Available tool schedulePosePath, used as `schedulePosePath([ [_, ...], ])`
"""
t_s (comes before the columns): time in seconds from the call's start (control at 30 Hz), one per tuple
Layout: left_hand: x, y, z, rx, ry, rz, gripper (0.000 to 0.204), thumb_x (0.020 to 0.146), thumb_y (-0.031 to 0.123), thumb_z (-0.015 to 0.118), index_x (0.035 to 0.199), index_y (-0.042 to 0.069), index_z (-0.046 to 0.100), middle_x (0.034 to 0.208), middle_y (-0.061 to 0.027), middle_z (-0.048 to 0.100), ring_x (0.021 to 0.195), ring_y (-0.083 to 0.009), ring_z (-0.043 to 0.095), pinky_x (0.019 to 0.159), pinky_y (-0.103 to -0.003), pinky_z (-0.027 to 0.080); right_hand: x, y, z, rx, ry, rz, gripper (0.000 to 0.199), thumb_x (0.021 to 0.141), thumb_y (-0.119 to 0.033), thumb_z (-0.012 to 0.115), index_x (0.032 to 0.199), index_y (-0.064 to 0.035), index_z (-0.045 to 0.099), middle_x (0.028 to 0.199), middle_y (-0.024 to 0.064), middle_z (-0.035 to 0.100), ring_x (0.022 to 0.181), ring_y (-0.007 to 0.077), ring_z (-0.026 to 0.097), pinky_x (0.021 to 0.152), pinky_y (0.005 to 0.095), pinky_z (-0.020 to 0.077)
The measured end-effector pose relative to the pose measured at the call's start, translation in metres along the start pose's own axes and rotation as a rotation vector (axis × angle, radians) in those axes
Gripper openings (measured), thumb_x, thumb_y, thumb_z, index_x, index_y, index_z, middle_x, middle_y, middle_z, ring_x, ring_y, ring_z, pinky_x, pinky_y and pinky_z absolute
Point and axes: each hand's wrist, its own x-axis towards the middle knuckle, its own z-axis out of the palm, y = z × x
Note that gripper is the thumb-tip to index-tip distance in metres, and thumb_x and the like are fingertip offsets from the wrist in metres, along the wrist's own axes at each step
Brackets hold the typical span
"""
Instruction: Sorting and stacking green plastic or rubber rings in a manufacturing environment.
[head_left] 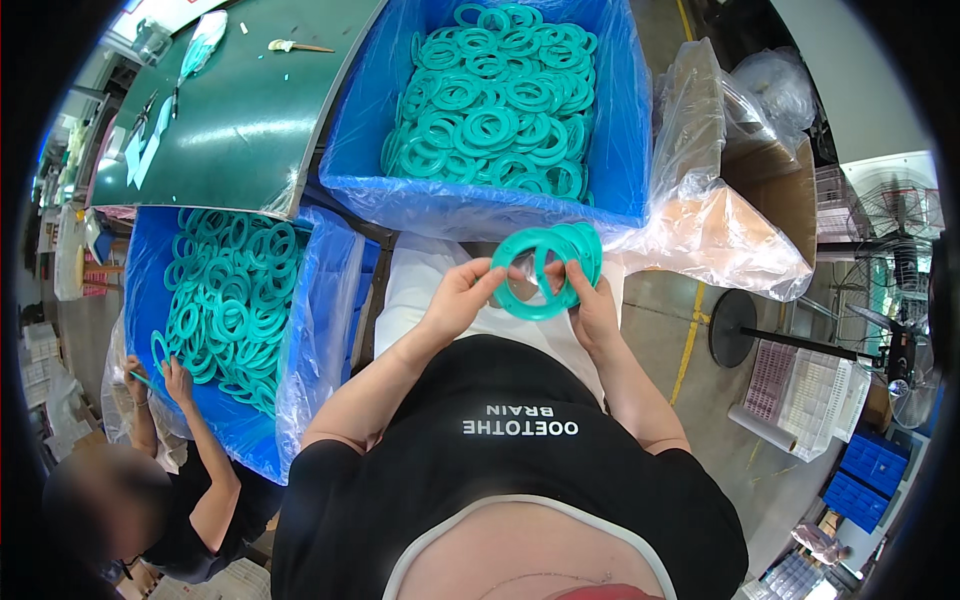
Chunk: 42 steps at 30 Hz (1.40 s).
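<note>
Several flat teal rings (535,308) are held up between my two hands, over my lap. My left hand (463,298) pinches the nearest ring at its left edge. Around the right side of the rings, the fingers of my right hand (594,310) are closed; a second ring (582,240) and perhaps more overlap behind the front one there. Just beyond my hands stands a blue bin (480,205) lined with clear plastic, heaped with teal rings (490,100) of the same kind.
To the left, another lined blue bin (150,230) holds teal rings, and a co-worker (200,480) handles a ring there. A green table (260,90) carries a brush and tools. On the right are a cardboard box (770,180) with plastic film and a fan (900,350) on a round-based stand.
</note>
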Motion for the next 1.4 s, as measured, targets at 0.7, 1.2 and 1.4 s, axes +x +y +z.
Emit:
schedulePosePath([
  [0.7,0.0,-0.017,-0.014,0.678,0.17,0.281,0.015,0.091,0.014,0.053,0.085,0.003,0.062,0.077,0.0009,0.061,0.066,-0.0079,0.053,0.058,-0.024,0.04,-0.006,0.01,-0.035,-0.548,-0.12,0.111,0.027,0.083,-0.026,0.065,0.091,-0.0005,0.063,0.072,0.0,0.058,0.067,0.008,0.05,0.062,0.0241,0.0395],
  [1.2,0.006,-0.015,-0.022,-0.48,-0.067,-0.248,0.015,0.095,0.015,0.045,0.095,0.002,0.054,0.082,-0.0016,0.049,0.062,-0.0049,0.037,0.051,-0.016,0.028,0.013,-0.073,-0.068,0.385,-0.081,-0.28,0.044,0.097,-0.044,0.037,0.093,-0.0049,0.058,0.055,-0.0043,0.029,0.056,0.0085,0.031,0.058,0.023,0.0288],
  [1.4,0.009,-0.004,-0.011,-0.298,-0.014,-0.149,0.022,0.095,0.018,0.047,0.104,0.001,0.058,0.077,0.0024,0.046,0.064,-0.0037,0.037,0.052,-0.016,0.028,-0.003,-0.012,-0.033,0.364,-0.467,0.054,0.051,0.096,-0.045,0.036,0.089,-0.0022,0.061,0.052,-0.0012,0.04,0.055,0.0105,0.039,0.055,0.0241,0.0308],
])
